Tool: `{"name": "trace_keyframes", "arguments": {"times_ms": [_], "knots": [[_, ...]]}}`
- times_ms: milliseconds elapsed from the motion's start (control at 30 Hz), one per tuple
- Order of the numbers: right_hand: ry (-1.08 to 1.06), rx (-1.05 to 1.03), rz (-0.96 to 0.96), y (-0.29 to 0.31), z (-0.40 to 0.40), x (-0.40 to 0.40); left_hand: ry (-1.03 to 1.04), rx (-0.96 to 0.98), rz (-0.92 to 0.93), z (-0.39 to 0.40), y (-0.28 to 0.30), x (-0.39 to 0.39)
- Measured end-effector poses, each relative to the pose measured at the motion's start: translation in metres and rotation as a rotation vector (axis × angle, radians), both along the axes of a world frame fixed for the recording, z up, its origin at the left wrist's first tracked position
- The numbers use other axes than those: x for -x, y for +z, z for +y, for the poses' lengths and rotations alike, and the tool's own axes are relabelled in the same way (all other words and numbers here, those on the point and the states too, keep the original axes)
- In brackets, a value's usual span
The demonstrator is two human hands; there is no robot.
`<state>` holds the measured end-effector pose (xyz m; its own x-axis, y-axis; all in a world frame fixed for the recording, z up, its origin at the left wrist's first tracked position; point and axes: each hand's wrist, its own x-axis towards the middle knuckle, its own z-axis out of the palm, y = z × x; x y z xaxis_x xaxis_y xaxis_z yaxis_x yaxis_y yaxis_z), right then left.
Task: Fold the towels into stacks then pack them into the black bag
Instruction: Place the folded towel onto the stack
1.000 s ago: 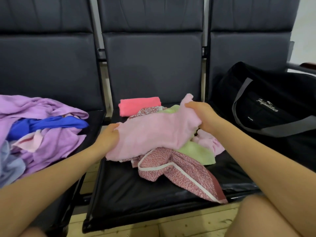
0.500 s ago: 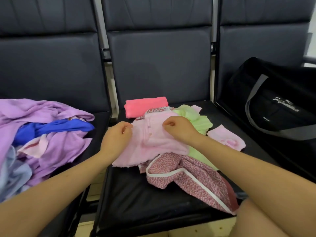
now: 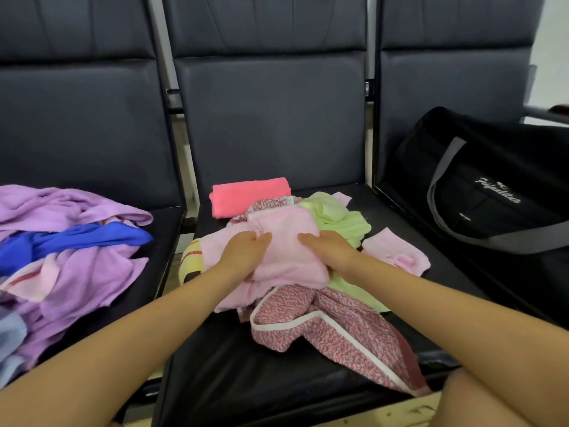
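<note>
While both hands rest on the light pink towel (image 3: 286, 251), the left hand (image 3: 246, 252) and right hand (image 3: 328, 249) lie flat with fingers loose, pressing it onto the towel pile on the middle seat (image 3: 234, 371). The black bag (image 3: 489, 195) sits on the next seat to the right.

Black bag (image 3: 492, 192) cut off right.
</note>
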<state>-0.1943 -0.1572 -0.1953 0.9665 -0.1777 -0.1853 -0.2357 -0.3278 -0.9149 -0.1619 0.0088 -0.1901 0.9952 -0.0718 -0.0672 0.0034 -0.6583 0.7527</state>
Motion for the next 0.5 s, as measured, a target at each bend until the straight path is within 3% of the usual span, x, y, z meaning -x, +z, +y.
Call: {"name": "trace_keyframes", "arguments": {"times_ms": [100,167,233,500], "knots": [[-0.019,0.087,-0.077,-0.003,0.004,0.001,0.023,0.233,0.114,-0.009,-0.006,0.007],[-0.087,0.059,-0.118,-0.004,0.005,0.002,0.055,0.529,0.240,-0.010,-0.005,0.013],[-0.145,-0.026,-0.127,-0.004,0.005,0.003,0.073,0.650,0.277,-0.008,-0.010,0.010],[-0.094,-0.189,0.014,0.002,0.004,0.008,-0.014,0.357,0.057,-0.013,-0.008,0.014]]}}
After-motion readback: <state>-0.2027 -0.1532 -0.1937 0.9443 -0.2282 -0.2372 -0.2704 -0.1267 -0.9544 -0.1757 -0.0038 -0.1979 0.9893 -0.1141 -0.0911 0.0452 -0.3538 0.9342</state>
